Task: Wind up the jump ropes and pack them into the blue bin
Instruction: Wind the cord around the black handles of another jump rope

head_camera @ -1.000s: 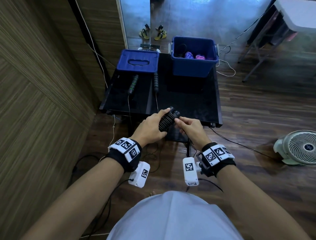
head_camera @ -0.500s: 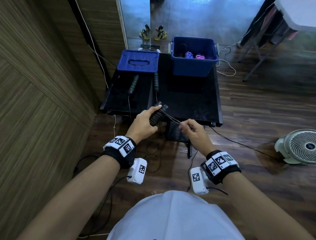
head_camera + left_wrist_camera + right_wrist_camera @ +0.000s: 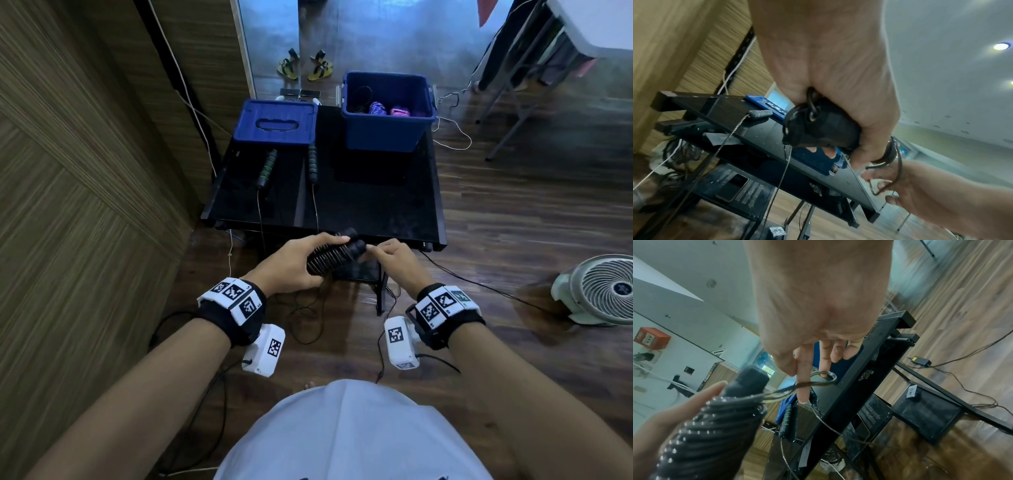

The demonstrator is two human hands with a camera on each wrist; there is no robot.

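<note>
In the centre of the head view, the left hand (image 3: 291,265) grips a pair of black jump-rope handles (image 3: 330,255) already wrapped in tight coils of dark cord, its fingers curled around the bundle from the left. The bundle sits just in front of the near edge of the black tabletop (image 3: 376,205), tilted up toward the right. The right hand (image 3: 395,260) meets the bundle's upper end; in the right wrist view its thumb and forefinger pinch a small loop of the cord (image 3: 818,381), which runs back to the coils beside the handle tip.

At upper centre of the head view, the open blue bin (image 3: 387,132) stands on the far right of the tabletop with wound ropes inside. Its blue lid (image 3: 275,123) lies at the left, with a second jump rope (image 3: 267,168) unwound below it.
</note>
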